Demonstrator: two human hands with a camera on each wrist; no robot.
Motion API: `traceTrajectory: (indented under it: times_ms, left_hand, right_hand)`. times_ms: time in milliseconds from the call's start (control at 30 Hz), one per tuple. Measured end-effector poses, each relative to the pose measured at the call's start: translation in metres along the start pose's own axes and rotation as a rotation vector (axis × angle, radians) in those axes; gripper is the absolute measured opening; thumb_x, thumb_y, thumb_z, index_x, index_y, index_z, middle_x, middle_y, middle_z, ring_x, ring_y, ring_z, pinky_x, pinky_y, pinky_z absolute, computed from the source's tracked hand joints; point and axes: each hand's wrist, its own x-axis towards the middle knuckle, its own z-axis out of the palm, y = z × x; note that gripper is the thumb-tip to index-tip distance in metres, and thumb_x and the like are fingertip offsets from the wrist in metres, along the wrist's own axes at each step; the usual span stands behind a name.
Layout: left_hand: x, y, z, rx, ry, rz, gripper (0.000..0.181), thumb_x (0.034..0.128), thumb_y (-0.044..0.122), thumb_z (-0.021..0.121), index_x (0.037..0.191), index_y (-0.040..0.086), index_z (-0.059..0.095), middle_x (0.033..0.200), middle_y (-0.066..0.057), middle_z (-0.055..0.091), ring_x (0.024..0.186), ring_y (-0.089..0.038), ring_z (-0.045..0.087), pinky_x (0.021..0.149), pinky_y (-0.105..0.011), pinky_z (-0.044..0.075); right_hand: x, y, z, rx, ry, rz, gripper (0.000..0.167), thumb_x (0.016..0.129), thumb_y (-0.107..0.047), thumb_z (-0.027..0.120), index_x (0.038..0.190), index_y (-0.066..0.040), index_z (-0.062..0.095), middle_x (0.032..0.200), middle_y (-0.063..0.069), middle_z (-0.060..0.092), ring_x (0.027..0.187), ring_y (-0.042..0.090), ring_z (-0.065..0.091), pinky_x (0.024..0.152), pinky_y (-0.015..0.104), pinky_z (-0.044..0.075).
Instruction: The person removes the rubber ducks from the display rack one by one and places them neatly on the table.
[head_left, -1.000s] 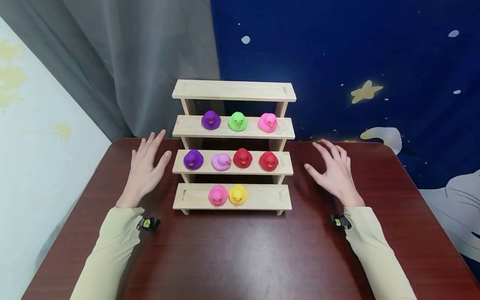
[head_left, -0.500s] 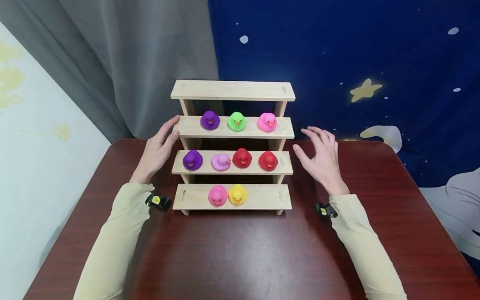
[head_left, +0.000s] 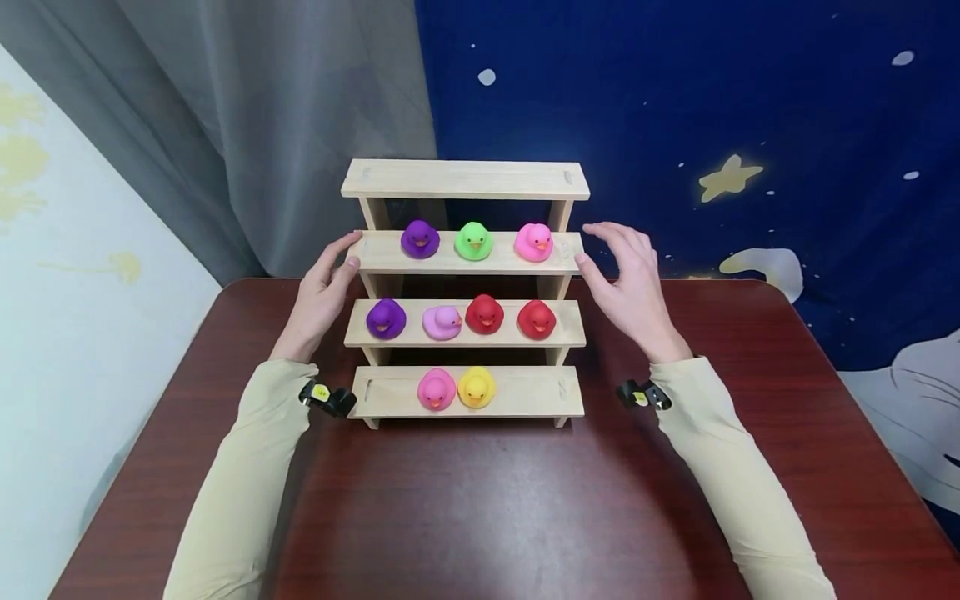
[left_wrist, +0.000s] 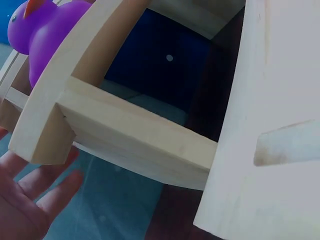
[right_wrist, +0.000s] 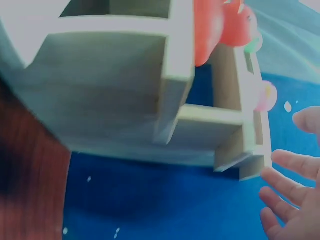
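Note:
In the head view a four-tier wooden stand (head_left: 465, 260) bears rubber ducks. On its second tier from the top sit a purple duck (head_left: 420, 240), a green duck (head_left: 474, 242) and a pink duck (head_left: 534, 242). My left hand (head_left: 318, 296) is at that tier's left end, thumb and index fingertips at the wood; in the left wrist view its fingers (left_wrist: 57, 192) look extended beside a board's end. At the right end is my right hand (head_left: 630, 283), fingers spread and thumb near the board. Neither hand holds a duck.
The third tier carries a purple duck (head_left: 386, 319), a lilac duck (head_left: 442, 322) and two red ducks, one at the right (head_left: 537, 320). A pink duck (head_left: 437, 389) and a yellow duck (head_left: 476, 387) stand on the lowest. Beneath is a dark red table (head_left: 465, 517); curtains hang behind.
Both hands have moved inward and forward from beside the stand to the ends of its second tier. The left came first, then the right closed in. The ducks keep their places.

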Motion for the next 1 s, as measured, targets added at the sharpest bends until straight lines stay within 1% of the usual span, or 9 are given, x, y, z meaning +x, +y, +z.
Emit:
traceTrajectory:
  times_ms: [100,167,233,333,467,633,767,867,1000]
  left_hand:
    - [0.002,-0.001,0.001,-0.054,-0.02,-0.015,0.047,0.1015,0.039,0.046,0.148,0.032,0.04,0.133,-0.019,0.05,0.106,-0.022,0.055,0.085,-0.033,0.048]
    - [0.003,-0.002,0.001,-0.116,-0.036,-0.028,0.047,0.1014,0.038,0.047,0.148,0.031,0.04,0.141,-0.018,0.045,0.115,-0.027,0.055,0.09,-0.041,0.05]
    - [0.004,-0.002,0.001,-0.169,-0.052,-0.041,0.048,0.1014,0.036,0.048,0.148,0.031,0.039,0.144,-0.018,0.041,0.12,-0.033,0.053,0.09,-0.051,0.047]
    - [0.003,-0.002,0.001,-0.205,-0.054,-0.057,0.047,0.1015,0.036,0.048,0.148,0.031,0.039,0.147,-0.017,0.037,0.121,-0.037,0.051,0.089,-0.054,0.046]
    - [0.002,-0.002,0.003,-0.218,-0.051,-0.066,0.046,0.1019,0.035,0.047,0.148,0.032,0.04,0.149,-0.013,0.033,0.12,-0.037,0.051,0.087,-0.052,0.048]
    - [0.0,-0.002,0.005,-0.229,-0.039,-0.061,0.045,0.1023,0.034,0.046,0.147,0.032,0.041,0.15,-0.012,0.032,0.119,-0.038,0.052,0.084,-0.051,0.05]
    - [0.0,-0.002,0.006,-0.215,-0.012,-0.045,0.044,0.1029,0.032,0.045,0.146,0.031,0.042,0.15,-0.008,0.033,0.115,-0.038,0.054,0.082,-0.049,0.052]
    - [0.0,-0.003,0.007,-0.223,0.005,-0.035,0.043,0.1031,0.03,0.045,0.146,0.031,0.044,0.15,-0.005,0.034,0.113,-0.038,0.055,0.079,-0.043,0.054]
    - [0.0,-0.004,0.007,-0.232,0.024,-0.024,0.042,0.103,0.03,0.045,0.145,0.03,0.045,0.15,-0.001,0.035,0.114,-0.036,0.054,0.076,-0.038,0.055]
  right_hand:
    - [0.009,-0.004,0.003,0.016,-0.026,-0.008,0.039,0.092,-0.024,0.066,0.126,-0.005,0.063,0.128,0.012,0.057,0.121,0.03,0.044,0.095,0.048,0.03]
    - [0.015,-0.006,0.005,0.023,-0.053,-0.005,0.041,0.092,-0.025,0.066,0.127,-0.005,0.062,0.127,0.012,0.058,0.12,0.029,0.044,0.096,0.048,0.03]
    - [0.021,-0.008,0.006,0.034,-0.075,-0.001,0.041,0.092,-0.026,0.067,0.127,-0.005,0.061,0.126,0.012,0.059,0.119,0.029,0.045,0.096,0.048,0.031]
    - [0.027,-0.01,0.008,0.067,-0.102,-0.01,0.041,0.092,-0.024,0.067,0.127,-0.005,0.062,0.125,0.011,0.06,0.118,0.028,0.047,0.098,0.047,0.032]
    - [0.031,-0.013,0.011,0.113,-0.134,-0.033,0.038,0.092,-0.019,0.067,0.127,-0.006,0.062,0.125,0.01,0.061,0.118,0.026,0.05,0.102,0.042,0.033]
    - [0.035,-0.015,0.016,0.139,-0.148,-0.028,0.037,0.092,-0.019,0.068,0.126,-0.007,0.063,0.121,0.009,0.064,0.114,0.024,0.053,0.096,0.04,0.038]
    - [0.036,-0.016,0.019,0.166,-0.165,0.005,0.037,0.092,-0.019,0.068,0.126,-0.007,0.063,0.122,0.009,0.064,0.116,0.023,0.053,0.098,0.039,0.039]
    - [0.035,-0.016,0.021,0.197,-0.182,0.047,0.037,0.092,-0.02,0.068,0.127,-0.009,0.063,0.122,0.008,0.064,0.117,0.023,0.053,0.097,0.04,0.04]
    - [0.033,-0.016,0.024,0.249,-0.19,0.085,0.036,0.092,-0.021,0.068,0.125,-0.01,0.064,0.118,0.009,0.065,0.112,0.023,0.056,0.095,0.039,0.043]
